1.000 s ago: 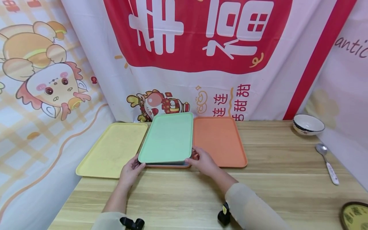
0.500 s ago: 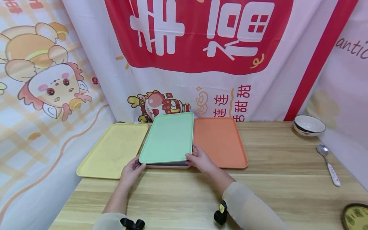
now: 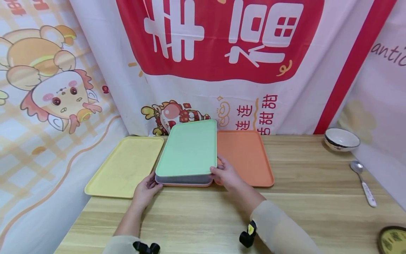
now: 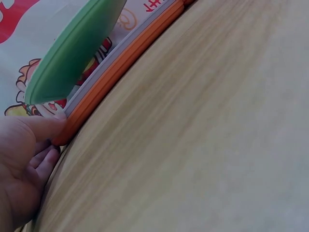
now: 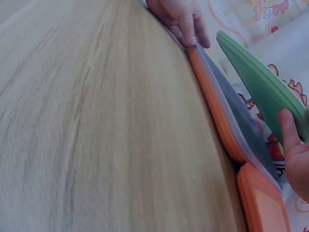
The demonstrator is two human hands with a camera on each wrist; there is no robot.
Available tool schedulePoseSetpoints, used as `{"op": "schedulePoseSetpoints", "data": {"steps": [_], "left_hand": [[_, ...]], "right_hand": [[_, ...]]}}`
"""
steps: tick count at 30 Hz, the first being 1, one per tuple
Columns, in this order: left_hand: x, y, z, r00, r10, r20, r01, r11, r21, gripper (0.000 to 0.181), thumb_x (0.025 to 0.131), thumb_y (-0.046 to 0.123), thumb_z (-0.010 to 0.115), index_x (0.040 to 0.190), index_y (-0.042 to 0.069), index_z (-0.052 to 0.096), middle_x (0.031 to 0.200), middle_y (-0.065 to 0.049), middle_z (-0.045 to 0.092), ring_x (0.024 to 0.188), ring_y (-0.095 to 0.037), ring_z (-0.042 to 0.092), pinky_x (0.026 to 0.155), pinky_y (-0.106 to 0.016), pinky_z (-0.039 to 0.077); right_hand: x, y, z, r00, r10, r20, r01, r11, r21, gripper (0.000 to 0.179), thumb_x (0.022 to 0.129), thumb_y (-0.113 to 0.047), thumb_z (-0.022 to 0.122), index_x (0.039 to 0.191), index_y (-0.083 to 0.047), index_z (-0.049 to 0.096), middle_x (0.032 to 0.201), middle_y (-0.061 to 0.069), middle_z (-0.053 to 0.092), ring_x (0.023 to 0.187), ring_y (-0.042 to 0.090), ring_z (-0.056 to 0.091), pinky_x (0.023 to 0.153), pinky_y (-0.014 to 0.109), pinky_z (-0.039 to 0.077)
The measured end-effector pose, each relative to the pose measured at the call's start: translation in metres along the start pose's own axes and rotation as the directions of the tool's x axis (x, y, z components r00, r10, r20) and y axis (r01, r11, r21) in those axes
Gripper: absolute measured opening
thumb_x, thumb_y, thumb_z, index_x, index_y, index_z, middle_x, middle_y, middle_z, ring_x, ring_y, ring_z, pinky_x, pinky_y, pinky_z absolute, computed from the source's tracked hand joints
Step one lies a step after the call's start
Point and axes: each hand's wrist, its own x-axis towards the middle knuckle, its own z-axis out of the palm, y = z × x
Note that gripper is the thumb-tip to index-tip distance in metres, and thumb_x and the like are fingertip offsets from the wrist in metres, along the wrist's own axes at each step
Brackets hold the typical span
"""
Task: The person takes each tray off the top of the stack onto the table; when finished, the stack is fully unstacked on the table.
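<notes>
My right hand (image 3: pixel 227 174) grips the right edge of a light green tray (image 3: pixel 188 148) near its front corner. The green tray is raised and tilted, apart from the stack below it. Under it lies a grey tray (image 3: pixel 187 179) on top of an orange tray (image 4: pixel 104 84), with their edges nearly aligned. My left hand (image 3: pixel 146 190) pinches the front left corner of these two stacked trays, its thumb (image 4: pixel 46 126) on top and its fingers low at the side. Most of the grey tray's surface is hidden by the green one.
A yellow tray (image 3: pixel 127 165) lies to the left of the stack, another orange tray (image 3: pixel 244 155) to the right. Farther right are a bowl (image 3: pixel 342 139), a spoon (image 3: pixel 363 183) and a partly visible round patterned object (image 3: pixel 393 240). A printed cloth (image 3: pixel 203 88) hangs behind the table.
The green tray has risen and shifted slightly right with my right hand, so more of the grey tray shows. My left hand moved from the green tray's corner to the stack's corner below.
</notes>
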Motion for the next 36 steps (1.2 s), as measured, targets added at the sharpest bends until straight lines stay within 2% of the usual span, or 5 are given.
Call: {"op": "schedulePoseSetpoints", "data": {"steps": [5,8,18,25,36], "left_hand": [[0.001,-0.001,0.001,1.000,0.013,-0.016,-0.012,0.998,0.065,0.066,0.091,-0.002,0.064,0.147,-0.011,0.031,0.149,-0.031,0.038,0.135,-0.041,0.045,0.112,-0.040,0.041],[0.002,-0.002,0.001,1.000,0.019,-0.022,-0.018,0.997,0.073,0.064,0.091,-0.002,0.064,0.146,-0.012,0.032,0.148,-0.031,0.038,0.133,-0.042,0.047,0.110,-0.040,0.043],[0.000,0.002,0.001,1.000,-0.004,-0.020,0.005,0.998,0.059,0.062,0.091,-0.001,0.063,0.146,-0.011,0.034,0.147,-0.032,0.040,0.134,-0.042,0.046,0.110,-0.038,0.044],[0.000,0.001,0.001,1.000,-0.004,-0.019,0.005,0.996,0.085,0.062,0.092,0.000,0.063,0.146,-0.010,0.034,0.145,-0.033,0.042,0.134,-0.042,0.047,0.110,-0.037,0.045],[0.000,0.001,0.001,1.000,-0.010,0.002,0.009,0.997,0.080,0.064,0.093,0.003,0.063,0.148,-0.009,0.031,0.147,-0.034,0.039,0.135,-0.043,0.044,0.110,-0.036,0.045]], "right_hand": [[-0.008,-0.015,-0.012,1.000,-0.019,0.020,0.018,1.000,0.021,0.067,0.099,-0.002,0.052,0.157,-0.015,0.022,0.138,0.031,0.050,0.100,0.018,0.067,0.101,0.045,0.054],[-0.014,-0.024,-0.021,0.998,-0.049,0.033,0.049,0.999,0.017,0.065,0.100,-0.002,0.050,0.157,-0.014,0.021,0.139,0.032,0.049,0.098,0.015,0.067,0.105,0.047,0.050],[-0.039,-0.059,-0.061,0.984,-0.147,0.104,0.141,0.988,0.062,0.065,0.101,-0.005,0.049,0.157,-0.008,0.017,0.104,-0.007,0.069,0.094,0.006,0.068,0.093,0.027,0.059],[-0.062,-0.078,-0.096,0.965,-0.230,0.123,0.216,0.969,0.116,0.070,0.100,-0.001,0.049,0.157,-0.002,0.008,0.104,-0.008,0.070,0.094,0.006,0.068,0.085,0.022,0.060],[-0.096,-0.083,-0.159,0.937,-0.325,0.130,0.288,0.927,0.242,0.047,0.099,0.005,0.046,0.137,-0.024,0.051,0.104,0.001,0.073,0.097,0.011,0.070,0.086,0.026,0.062]]}}
